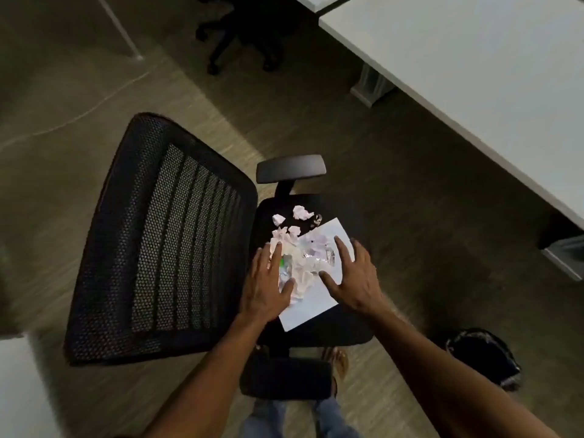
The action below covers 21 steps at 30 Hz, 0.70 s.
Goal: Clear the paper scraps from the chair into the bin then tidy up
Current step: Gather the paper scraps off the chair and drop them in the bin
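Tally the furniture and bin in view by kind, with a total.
Office chairs: 2, the mesh-backed chair and a dark chair farther off
White desks: 2, one desk and a second desk behind it
Bins: 1, the black bin
Total: 5

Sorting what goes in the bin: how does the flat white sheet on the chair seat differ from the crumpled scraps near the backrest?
The flat white sheet lies smooth and unfolded; the crumpled scraps are balled up. The sheet is one large piece with other scraps piled on it; the scraps are several small bits lying straight on the black chair seat. Both hands, left and right, reach over the sheet, not those scraps. Both are white paper.
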Each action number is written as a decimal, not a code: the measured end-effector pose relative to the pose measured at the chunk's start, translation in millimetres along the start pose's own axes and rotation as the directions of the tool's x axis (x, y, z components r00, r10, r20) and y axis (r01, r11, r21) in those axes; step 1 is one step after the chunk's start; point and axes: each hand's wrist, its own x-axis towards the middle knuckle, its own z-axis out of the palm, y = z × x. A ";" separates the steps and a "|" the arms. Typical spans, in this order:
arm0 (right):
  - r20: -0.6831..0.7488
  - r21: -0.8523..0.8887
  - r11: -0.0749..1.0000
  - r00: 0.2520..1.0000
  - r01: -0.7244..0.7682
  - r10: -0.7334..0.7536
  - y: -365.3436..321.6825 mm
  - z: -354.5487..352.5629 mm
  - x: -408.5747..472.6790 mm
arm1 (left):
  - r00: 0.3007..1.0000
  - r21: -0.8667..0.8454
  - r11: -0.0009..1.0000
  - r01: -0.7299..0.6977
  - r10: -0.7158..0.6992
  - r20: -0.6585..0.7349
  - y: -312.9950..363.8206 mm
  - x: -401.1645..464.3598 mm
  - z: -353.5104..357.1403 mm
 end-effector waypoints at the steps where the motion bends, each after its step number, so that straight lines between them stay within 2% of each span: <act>1: 0.024 -0.025 0.999 0.999 0.025 -0.024 1.9 8.4 3.6 | 0.999 -0.020 0.999 0.038 -0.037 0.029 -4.9 1.3 11.2; 3: 0.045 -0.101 0.994 0.998 0.050 -0.046 8.0 32.1 11.9 | 0.994 -0.010 0.996 0.089 -0.088 0.064 -19.5 2.9 38.0; 6: 0.142 -0.134 0.988 0.988 0.077 -0.058 13.5 75.8 25.3 | 0.987 0.053 0.995 0.088 -0.094 0.133 -40.1 1.0 77.0; 12: 0.169 -0.091 0.992 0.983 0.082 -0.066 15.9 137.7 71.0 | 0.981 -0.052 0.980 0.191 -0.189 0.045 -65.8 7.3 128.4; 16: 0.213 -0.146 0.980 0.972 0.132 -0.099 15.7 172.2 88.2 | 0.960 -0.077 0.957 0.278 -0.274 0.059 -81.3 20.8 153.7; 21: 0.240 -0.221 0.966 0.968 0.133 -0.079 29.6 209.6 97.6 | 0.956 -0.055 0.957 0.286 -0.280 0.087 -100.7 36.8 180.3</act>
